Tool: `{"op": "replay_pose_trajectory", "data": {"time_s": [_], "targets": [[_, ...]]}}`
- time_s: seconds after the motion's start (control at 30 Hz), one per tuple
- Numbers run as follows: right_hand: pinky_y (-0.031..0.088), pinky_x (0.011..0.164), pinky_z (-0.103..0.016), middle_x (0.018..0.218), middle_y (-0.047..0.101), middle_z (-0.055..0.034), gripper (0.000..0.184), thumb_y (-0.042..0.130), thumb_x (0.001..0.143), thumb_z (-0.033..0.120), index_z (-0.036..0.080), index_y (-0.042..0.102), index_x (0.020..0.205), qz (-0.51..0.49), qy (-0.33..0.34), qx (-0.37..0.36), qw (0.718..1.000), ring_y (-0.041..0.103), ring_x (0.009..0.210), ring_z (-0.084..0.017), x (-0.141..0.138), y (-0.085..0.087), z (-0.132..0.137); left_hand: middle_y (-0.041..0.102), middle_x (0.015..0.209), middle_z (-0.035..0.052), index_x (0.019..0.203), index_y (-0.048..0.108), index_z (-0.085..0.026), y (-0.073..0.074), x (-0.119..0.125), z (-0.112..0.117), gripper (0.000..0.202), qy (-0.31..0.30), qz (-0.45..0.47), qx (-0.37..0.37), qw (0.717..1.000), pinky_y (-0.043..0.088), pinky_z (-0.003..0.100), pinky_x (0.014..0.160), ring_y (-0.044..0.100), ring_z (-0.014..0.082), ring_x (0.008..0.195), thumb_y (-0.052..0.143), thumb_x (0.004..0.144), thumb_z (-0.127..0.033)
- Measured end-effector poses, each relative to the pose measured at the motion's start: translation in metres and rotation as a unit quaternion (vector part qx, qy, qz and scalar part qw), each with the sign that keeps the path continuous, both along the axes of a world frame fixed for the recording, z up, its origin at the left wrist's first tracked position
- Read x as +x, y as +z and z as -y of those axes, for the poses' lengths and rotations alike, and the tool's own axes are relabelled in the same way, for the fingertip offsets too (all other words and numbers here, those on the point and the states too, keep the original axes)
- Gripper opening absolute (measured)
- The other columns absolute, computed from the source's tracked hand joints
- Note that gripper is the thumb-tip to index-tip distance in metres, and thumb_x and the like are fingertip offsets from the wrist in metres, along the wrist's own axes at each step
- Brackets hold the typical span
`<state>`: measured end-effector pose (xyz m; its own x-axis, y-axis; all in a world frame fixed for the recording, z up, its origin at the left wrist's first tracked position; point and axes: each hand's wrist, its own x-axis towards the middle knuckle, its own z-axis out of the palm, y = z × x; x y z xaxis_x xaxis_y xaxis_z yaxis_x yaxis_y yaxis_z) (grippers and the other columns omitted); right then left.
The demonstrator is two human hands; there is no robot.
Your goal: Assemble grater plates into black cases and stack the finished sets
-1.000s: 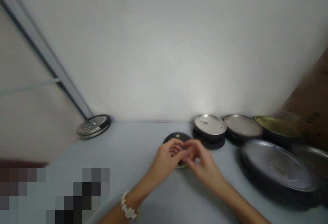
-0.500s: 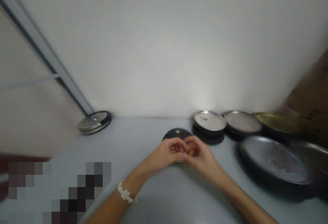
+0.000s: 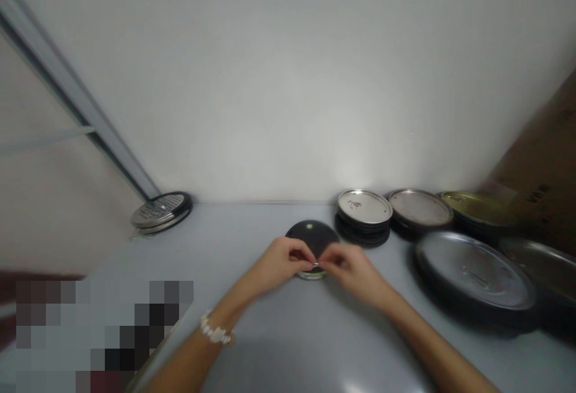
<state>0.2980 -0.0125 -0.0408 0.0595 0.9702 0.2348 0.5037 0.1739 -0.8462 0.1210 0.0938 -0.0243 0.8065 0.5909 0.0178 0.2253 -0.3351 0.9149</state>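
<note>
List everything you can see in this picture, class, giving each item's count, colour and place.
black lid: one, black with a green dot, on the table
metal rim: one, silver, under the black lid's near edge
lid stack: one, silver over black, right of the black lid
plain lid: one, silver, right of the stack
gold lid: one, gold, further right
large lids: two, grey, front right
perforated lid: one, silver, back left
box: one, brown, far right
bracelet: one, white, left wrist
hands: two, left and right, fingertips meeting at the black lid's near edge
</note>
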Motion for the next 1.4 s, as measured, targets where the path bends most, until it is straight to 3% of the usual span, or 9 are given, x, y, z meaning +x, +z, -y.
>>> {"op": "replay_pose_trajectory", "data": {"time_s": [0.17,0.4,0.73,0.97,1.4], "targets": [[0.042,0.066,-0.027,0.076,0.068,-0.0014,0.015,0.059,0.084,0.008,0.018,0.070,0.079,0.066,0.026,0.012,0.997,0.060,0.071,-0.017,0.001,-0.005,0.000,0.076,0.078,0.0014,0.081,0.078,-0.020,-0.003,-0.001,0.000,0.015,-0.027,-0.032,0.101,0.994,0.050,0.023,0.068,0.068,0.0162,0.072,0.065,0.077,-0.016],[0.040,0.077,-0.032,0.084,0.069,-0.0040,0.019,0.058,0.086,0.003,0.019,0.067,0.082,0.198,0.036,0.079,0.976,0.060,0.083,-0.020,0.003,-0.012,-0.001,0.077,0.083,0.0027,0.081,0.078,-0.020,0.001,0.000,-0.002,0.018,-0.050,-0.009,0.163,0.985,0.049,0.024,0.078,0.068,0.0163,0.080,0.064,0.079,-0.010],[0.046,0.092,-0.037,0.100,0.068,-0.0076,0.023,0.051,0.089,0.001,0.019,0.064,0.083,0.178,0.046,0.113,0.976,0.060,0.104,-0.022,0.000,-0.025,-0.001,0.077,0.084,0.0018,0.083,0.079,-0.020,-0.003,-0.001,-0.007,0.018,-0.073,-0.027,0.173,0.982,0.048,0.023,0.081,0.068,0.0150,0.082,0.065,0.081,-0.008],[0.048,0.091,-0.038,0.096,0.066,-0.0068,0.025,0.047,0.090,-0.001,0.019,0.061,0.084,0.219,0.055,0.088,0.970,0.061,0.095,-0.021,-0.002,-0.021,0.001,0.077,0.081,0.0011,0.083,0.078,-0.018,-0.006,-0.002,-0.009,0.016,-0.062,-0.041,0.148,0.986,0.048,0.021,0.074,0.068,0.0138,0.076,0.065,0.080,-0.008],[0.046,0.094,-0.039,0.094,0.063,-0.0069,0.026,0.048,0.086,-0.004,0.018,0.062,0.089,0.294,0.059,0.073,0.951,0.060,0.096,-0.022,-0.006,-0.021,0.001,0.078,0.084,0.0051,0.083,0.078,-0.015,-0.011,-0.001,-0.015,0.019,-0.098,-0.032,0.202,0.974,0.050,0.022,0.078,0.069,0.0150,0.078,0.063,0.080,-0.003]]}}
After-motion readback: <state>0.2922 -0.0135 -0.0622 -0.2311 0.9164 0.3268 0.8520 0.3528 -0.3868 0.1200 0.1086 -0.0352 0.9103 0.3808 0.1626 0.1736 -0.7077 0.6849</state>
